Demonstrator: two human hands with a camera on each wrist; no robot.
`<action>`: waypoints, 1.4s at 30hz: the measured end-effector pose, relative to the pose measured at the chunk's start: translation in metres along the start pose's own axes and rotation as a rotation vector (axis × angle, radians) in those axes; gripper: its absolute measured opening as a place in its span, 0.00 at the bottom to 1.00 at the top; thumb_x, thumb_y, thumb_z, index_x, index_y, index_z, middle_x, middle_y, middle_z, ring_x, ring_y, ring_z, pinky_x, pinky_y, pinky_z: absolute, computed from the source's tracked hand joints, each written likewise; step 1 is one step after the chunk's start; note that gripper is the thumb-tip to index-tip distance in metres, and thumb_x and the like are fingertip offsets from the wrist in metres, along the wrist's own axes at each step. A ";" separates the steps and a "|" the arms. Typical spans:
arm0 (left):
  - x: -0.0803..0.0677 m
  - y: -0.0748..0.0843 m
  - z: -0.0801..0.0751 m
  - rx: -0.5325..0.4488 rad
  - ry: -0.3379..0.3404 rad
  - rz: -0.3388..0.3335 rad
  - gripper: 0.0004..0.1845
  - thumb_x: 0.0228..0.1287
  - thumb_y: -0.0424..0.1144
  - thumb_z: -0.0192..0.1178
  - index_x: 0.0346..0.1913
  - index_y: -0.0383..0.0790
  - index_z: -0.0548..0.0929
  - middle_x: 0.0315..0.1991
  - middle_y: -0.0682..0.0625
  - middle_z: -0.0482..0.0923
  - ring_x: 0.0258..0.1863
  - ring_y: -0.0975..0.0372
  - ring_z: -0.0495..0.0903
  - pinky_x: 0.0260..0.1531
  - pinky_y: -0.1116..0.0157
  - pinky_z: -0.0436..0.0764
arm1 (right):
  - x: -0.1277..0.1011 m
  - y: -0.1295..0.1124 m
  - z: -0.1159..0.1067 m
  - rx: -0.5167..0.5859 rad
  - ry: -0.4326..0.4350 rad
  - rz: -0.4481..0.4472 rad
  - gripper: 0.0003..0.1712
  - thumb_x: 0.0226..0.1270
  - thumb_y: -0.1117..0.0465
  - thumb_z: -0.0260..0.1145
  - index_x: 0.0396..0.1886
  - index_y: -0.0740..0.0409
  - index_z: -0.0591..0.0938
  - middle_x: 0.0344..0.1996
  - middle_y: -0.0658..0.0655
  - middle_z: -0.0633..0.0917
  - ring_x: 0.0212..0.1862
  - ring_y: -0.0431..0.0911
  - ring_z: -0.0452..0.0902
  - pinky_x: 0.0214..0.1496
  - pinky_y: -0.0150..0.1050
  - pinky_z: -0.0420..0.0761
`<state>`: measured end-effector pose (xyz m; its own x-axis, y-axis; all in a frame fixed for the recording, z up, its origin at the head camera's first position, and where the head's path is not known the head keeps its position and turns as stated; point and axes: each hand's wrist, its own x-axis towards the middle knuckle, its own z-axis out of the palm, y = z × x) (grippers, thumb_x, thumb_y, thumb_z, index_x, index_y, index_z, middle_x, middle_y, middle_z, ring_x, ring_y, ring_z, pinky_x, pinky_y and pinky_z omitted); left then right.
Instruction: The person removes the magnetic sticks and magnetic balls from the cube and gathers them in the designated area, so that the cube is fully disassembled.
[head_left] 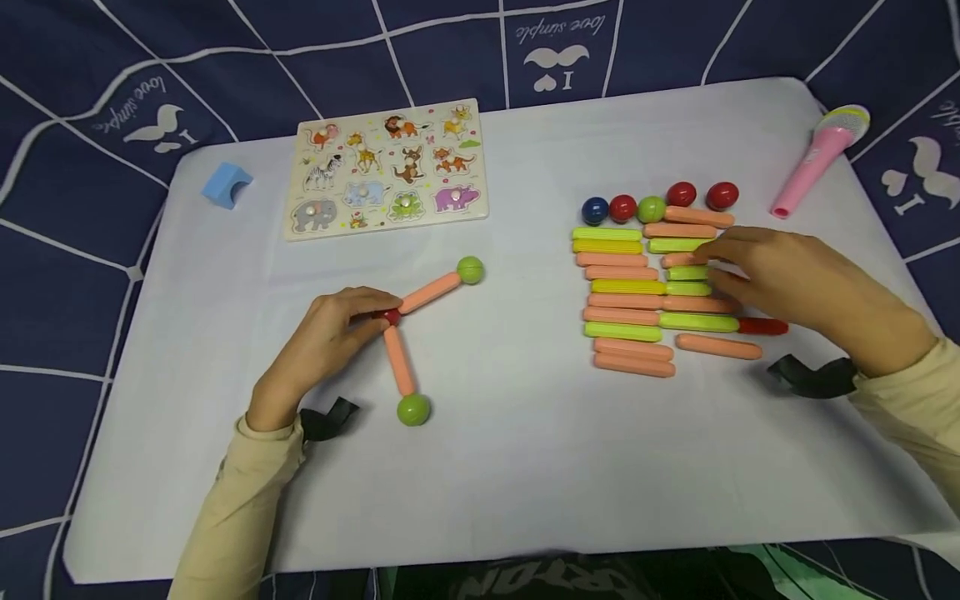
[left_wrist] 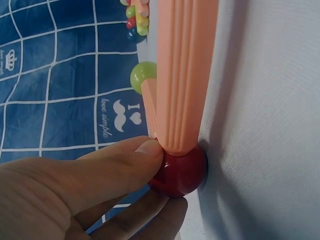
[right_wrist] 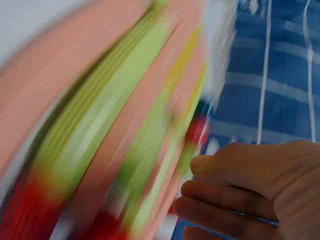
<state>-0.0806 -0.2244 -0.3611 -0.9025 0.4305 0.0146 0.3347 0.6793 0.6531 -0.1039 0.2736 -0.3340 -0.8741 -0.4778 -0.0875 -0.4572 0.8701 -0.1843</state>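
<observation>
My left hand (head_left: 330, 333) pinches a red ball (left_wrist: 182, 172) between thumb and fingers, low over the white tabletop. Two peach sticks join this ball: one stick (head_left: 431, 293) runs to a green ball (head_left: 470, 269), the other stick (head_left: 400, 362) to a nearer green ball (head_left: 413, 409). On the right, my right hand (head_left: 795, 271) is at the right column of sticks, fingertips close to a short-looking peach stick (head_left: 678, 260) that it partly hides. In the blurred right wrist view, nothing shows between the thumb and the loosely bent fingers (right_wrist: 220, 210).
Rows of peach, green and yellow sticks (head_left: 626, 287) lie there, with a red stick (head_left: 763, 326) and several balls, one blue (head_left: 596, 211), behind. An animal puzzle board (head_left: 386, 171), a blue arch block (head_left: 225, 185) and a pink toy microphone (head_left: 817, 162) lie towards the back.
</observation>
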 end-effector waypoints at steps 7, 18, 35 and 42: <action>0.003 0.000 -0.002 -0.024 -0.019 0.020 0.16 0.59 0.21 0.65 0.51 0.34 0.86 0.50 0.43 0.84 0.55 0.51 0.78 0.56 0.51 0.76 | 0.062 -0.088 0.006 0.169 -0.034 -0.236 0.23 0.63 0.63 0.70 0.58 0.63 0.81 0.51 0.59 0.83 0.51 0.50 0.79 0.52 0.47 0.82; 0.004 0.001 -0.003 -0.039 -0.037 0.019 0.16 0.60 0.23 0.66 0.51 0.35 0.86 0.49 0.45 0.84 0.55 0.53 0.78 0.57 0.53 0.76 | 0.125 -0.172 0.034 0.153 -0.115 -0.287 0.28 0.68 0.56 0.68 0.66 0.55 0.76 0.55 0.59 0.80 0.51 0.50 0.79 0.52 0.47 0.82; 0.005 -0.001 0.001 -0.034 -0.051 0.023 0.16 0.60 0.23 0.65 0.52 0.35 0.86 0.50 0.46 0.83 0.56 0.53 0.78 0.56 0.52 0.76 | 0.122 -0.163 0.043 0.208 -0.066 -0.258 0.15 0.69 0.64 0.64 0.54 0.62 0.81 0.44 0.60 0.83 0.42 0.51 0.78 0.50 0.45 0.81; 0.004 -0.002 -0.002 -0.016 -0.046 0.049 0.16 0.61 0.23 0.65 0.52 0.35 0.86 0.50 0.45 0.84 0.55 0.52 0.78 0.54 0.51 0.77 | 0.075 -0.076 0.004 0.264 0.046 -0.005 0.21 0.66 0.64 0.67 0.57 0.64 0.77 0.51 0.64 0.78 0.47 0.55 0.73 0.49 0.51 0.81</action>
<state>-0.0852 -0.2258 -0.3606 -0.8717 0.4900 0.0120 0.3730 0.6473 0.6647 -0.1345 0.1713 -0.3310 -0.8812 -0.4709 -0.0421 -0.4084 0.8030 -0.4340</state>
